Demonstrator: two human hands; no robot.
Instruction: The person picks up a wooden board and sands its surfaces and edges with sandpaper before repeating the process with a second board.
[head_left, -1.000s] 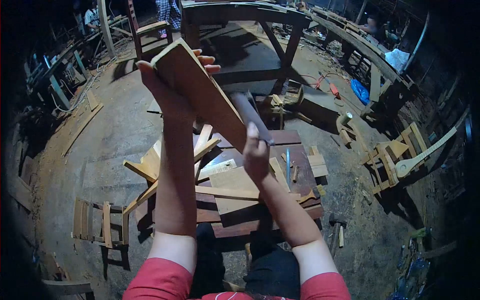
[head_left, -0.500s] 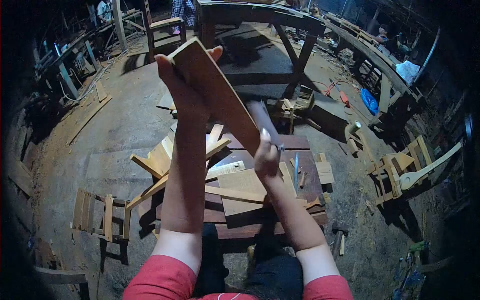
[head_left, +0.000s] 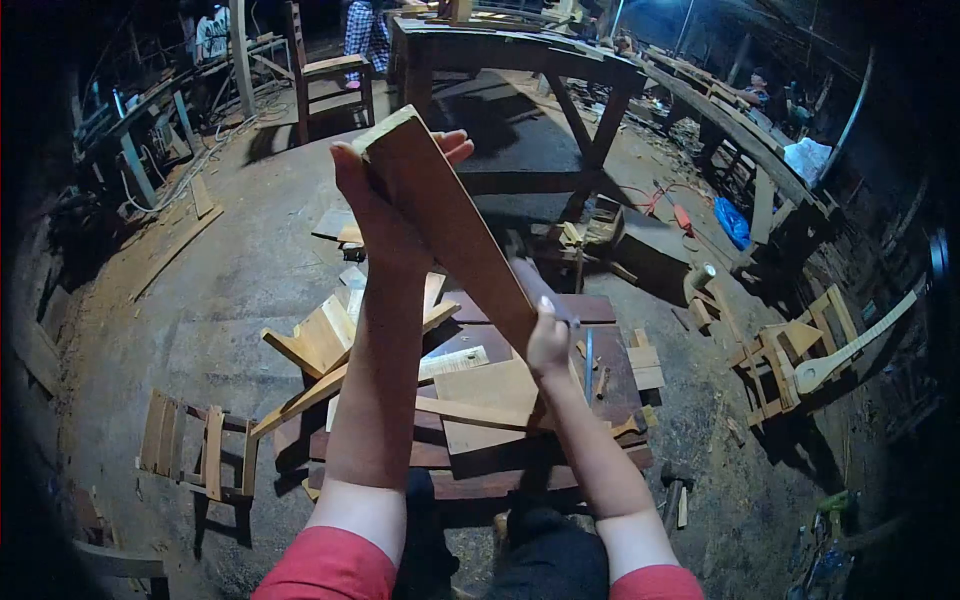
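A long wooden board [head_left: 460, 235] is held up at a slant in front of me. My left hand [head_left: 375, 185] supports its far end, thumb on the left side and fingertips showing past the right edge. Near the lower end, my right hand [head_left: 549, 345] is closed round a flat grey tool [head_left: 530, 283] that lies along the board's right edge. Motion blurs this tool, and I cannot make out its exact kind. Below the hands, a low reddish-brown wooden table [head_left: 625, 385] carries a square wooden panel [head_left: 475, 395] and several loose wood pieces.
A small slatted wooden stool [head_left: 215, 450] stands left of the table. A hammer [head_left: 678, 474] rests on the floor at right, near a wooden frame with a guitar-shaped piece [head_left: 815, 372]. Ahead are a large workbench [head_left: 520, 50] and a chair [head_left: 335, 65]. Other people are in the background.
The whole view has shifted slightly, and the board with both hands now appears lower and a little further right. The grey tool stays by the board's edge, still blurred.
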